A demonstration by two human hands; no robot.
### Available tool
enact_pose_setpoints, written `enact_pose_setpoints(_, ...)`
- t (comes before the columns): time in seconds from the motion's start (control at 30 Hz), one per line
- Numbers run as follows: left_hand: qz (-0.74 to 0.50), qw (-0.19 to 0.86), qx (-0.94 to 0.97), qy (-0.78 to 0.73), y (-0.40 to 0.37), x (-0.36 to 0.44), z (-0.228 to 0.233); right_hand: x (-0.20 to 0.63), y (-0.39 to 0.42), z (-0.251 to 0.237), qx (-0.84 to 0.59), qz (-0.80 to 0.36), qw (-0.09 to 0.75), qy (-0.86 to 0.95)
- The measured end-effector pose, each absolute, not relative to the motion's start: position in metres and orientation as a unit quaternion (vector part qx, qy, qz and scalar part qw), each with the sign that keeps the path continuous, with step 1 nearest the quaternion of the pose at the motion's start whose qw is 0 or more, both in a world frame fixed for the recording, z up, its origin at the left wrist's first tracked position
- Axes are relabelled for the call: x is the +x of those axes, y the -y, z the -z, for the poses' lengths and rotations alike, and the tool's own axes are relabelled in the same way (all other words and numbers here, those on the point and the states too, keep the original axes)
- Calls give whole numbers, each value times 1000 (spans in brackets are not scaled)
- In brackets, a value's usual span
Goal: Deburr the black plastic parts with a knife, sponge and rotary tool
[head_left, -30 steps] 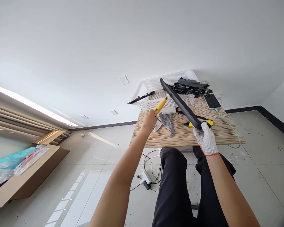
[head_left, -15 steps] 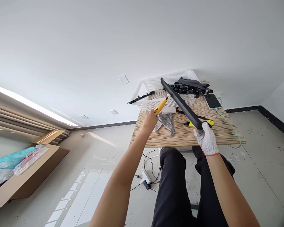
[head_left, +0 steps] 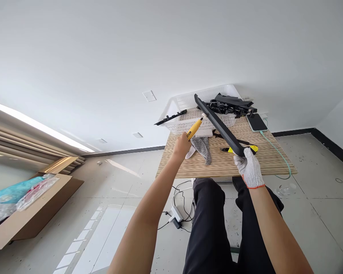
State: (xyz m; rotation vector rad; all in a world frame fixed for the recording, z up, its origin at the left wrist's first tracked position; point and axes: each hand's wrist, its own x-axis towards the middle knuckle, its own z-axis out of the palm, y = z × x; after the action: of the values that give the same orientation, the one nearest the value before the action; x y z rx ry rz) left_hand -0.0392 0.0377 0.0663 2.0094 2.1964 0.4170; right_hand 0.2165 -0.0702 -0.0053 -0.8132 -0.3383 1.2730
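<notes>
My bare left hand (head_left: 180, 146) grips a yellow pen-shaped tool (head_left: 194, 128), its tip touching the upper part of a long black plastic strip (head_left: 217, 123). My right hand (head_left: 249, 167), in a white knit glove, holds the strip's lower end, so the strip slants up and away over the striped wooden table (head_left: 263, 160). A grey glove (head_left: 202, 146) lies on the table just right of my left hand.
A white basket (head_left: 185, 104) at the table's far edge holds black plastic parts (head_left: 231, 104). A phone (head_left: 256, 121) with a green cable lies at the right. A yellow-handled tool (head_left: 253, 147) lies under the strip. A cardboard box (head_left: 31, 213) stands on the floor, left.
The strip and the yellow tool shifted very slightly right; otherwise both hands hold the same pose.
</notes>
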Motion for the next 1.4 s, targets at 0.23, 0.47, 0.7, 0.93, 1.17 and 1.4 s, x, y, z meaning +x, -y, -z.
enact_pose_setpoints(0.23, -147, 76, 669, -725, -37, -40, -64, 216, 71, -1, -357, -580, 718, 146)
enact_pose_setpoints(0.47, -170, 101, 659, -726, -35, -37, -63, 214, 71, -4, -383, -568, 721, 100)
enact_pose_setpoints(0.7, -202, 119, 648, -725, -32, -47, -57, 220, 66, -3, -322, -596, 731, 88)
enact_pose_setpoints(0.93, -251, 80, 616, -742, -7, -79, -64, 226, 60, -3, -312, -623, 714, 67)
enact_pose_setpoints(1.17, -279, 53, 610, -740, -6, -87, -84, 229, 58, -3, -305, -629, 713, 61)
enact_pose_setpoints(1.4, -296, 70, 612, -730, -4, -82, -89, 230, 60, -3, -297, -632, 712, 74)
